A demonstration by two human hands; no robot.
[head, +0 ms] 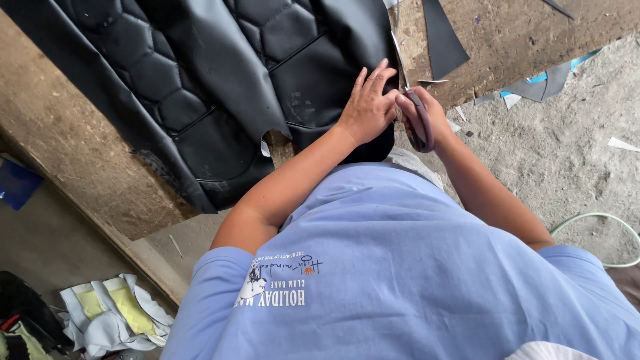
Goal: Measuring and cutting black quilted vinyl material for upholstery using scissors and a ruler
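pressing flat on black quilted cover (220,80), left hand (368,107) lies spread, fingers released, near cover's right edge at workbench (80,153) front edge. right hand (427,113) clenched round purple-handled scissors (417,117), blades running up along cover's edge. cover spread over bench top, hexagon stitching, upper part cut off by frame. black offcut strip (441,37) on bench right end. scissor tips hard to make out. scraps (533,90) on floor below bench corner. no containers seen.

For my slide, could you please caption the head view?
Left hand flat on black hexagon-quilted leatherette cover; right hand cuts its edge with purple-handled scissors.
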